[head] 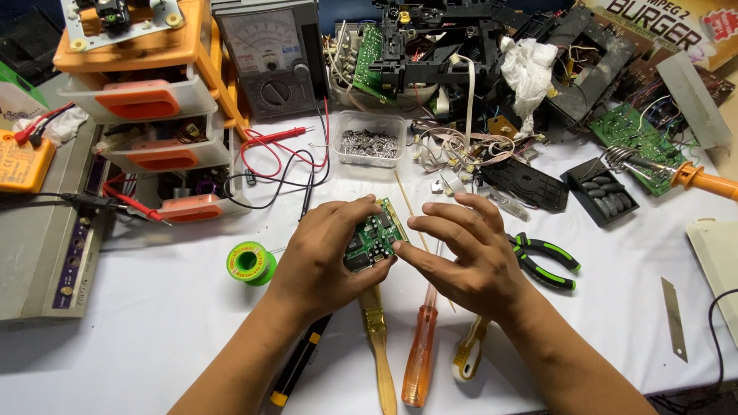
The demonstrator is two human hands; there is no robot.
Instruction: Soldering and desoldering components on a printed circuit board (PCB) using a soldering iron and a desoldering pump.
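Note:
My left hand (327,253) grips a small green circuit board (375,238) by its left side, holding it above the white table (154,307). My right hand (469,257) touches the board's right edge with fingertips, the other fingers spread. Below the hands lie an orange-handled screwdriver (420,353), a wooden brush (378,338), a black and yellow tool (300,361) and a pale-handled tool (469,353). Green-handled pliers (550,261) lie just right of my right hand.
A green solder spool (250,263) sits left of my hands. An orange drawer rack (154,107), an analog meter (269,58) with red and black leads, a clear tub of metal parts (370,140), dismantled electronics (446,54), a soldering iron (692,178) and a blade (674,319) surround the work area.

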